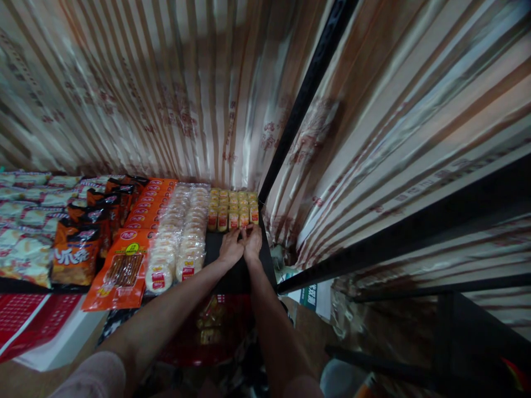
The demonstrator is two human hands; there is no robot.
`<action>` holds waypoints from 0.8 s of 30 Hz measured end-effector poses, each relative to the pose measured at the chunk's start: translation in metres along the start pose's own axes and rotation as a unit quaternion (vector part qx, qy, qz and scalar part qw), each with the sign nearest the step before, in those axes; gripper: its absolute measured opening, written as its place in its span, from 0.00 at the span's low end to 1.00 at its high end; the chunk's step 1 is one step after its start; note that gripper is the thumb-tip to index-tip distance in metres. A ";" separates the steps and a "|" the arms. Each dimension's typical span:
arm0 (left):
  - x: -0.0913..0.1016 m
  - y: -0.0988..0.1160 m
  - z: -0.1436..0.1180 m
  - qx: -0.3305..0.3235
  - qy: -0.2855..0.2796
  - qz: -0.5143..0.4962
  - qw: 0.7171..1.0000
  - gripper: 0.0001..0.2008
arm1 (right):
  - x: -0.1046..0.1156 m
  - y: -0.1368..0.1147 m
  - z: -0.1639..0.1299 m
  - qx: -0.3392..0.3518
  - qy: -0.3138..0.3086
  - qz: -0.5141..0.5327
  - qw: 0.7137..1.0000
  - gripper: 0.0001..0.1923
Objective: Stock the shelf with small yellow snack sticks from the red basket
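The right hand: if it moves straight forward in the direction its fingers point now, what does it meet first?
Most likely the yellow packets: the right hand already has its fingertips at their front row, beside the left hand. Behind them is the striped curtain. Depth is hard to judge here.

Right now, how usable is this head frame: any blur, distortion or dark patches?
Head view: strong wide-angle bending of the shelf post and striped backing, which also smear with motion blur. Dim light; lower right falls into shadow. The left hand, right hand and small yellow packets are fairly clear; packet print is unreadable.
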State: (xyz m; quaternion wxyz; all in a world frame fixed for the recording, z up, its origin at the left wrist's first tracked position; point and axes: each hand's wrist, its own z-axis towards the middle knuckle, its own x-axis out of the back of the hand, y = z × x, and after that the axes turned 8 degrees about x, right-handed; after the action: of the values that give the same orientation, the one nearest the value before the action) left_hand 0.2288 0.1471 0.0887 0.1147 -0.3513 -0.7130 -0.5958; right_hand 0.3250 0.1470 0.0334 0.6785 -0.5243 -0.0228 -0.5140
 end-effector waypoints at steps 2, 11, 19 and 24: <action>0.000 0.001 0.000 -0.006 -0.005 0.012 1.000 0.23 | 0.000 0.000 -0.002 0.008 -0.003 0.001 1.000 0.08; 0.000 0.004 -0.002 -0.007 0.001 0.019 1.000 0.20 | -0.001 0.001 -0.008 0.002 -0.012 0.002 1.000 0.08; -0.002 0.003 0.001 -0.024 0.014 0.010 1.000 0.16 | -0.004 0.002 -0.009 -0.002 -0.021 -0.029 0.999 0.12; -0.003 0.002 0.004 -0.024 0.010 0.003 1.000 0.15 | -0.003 0.002 -0.007 0.000 -0.028 -0.025 0.999 0.13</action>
State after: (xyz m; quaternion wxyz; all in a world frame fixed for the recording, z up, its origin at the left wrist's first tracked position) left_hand 0.2336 0.1494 0.0877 0.1150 -0.3503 -0.6966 -0.6155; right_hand 0.3211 0.1442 0.0272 0.6649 -0.5375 -0.0547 -0.5158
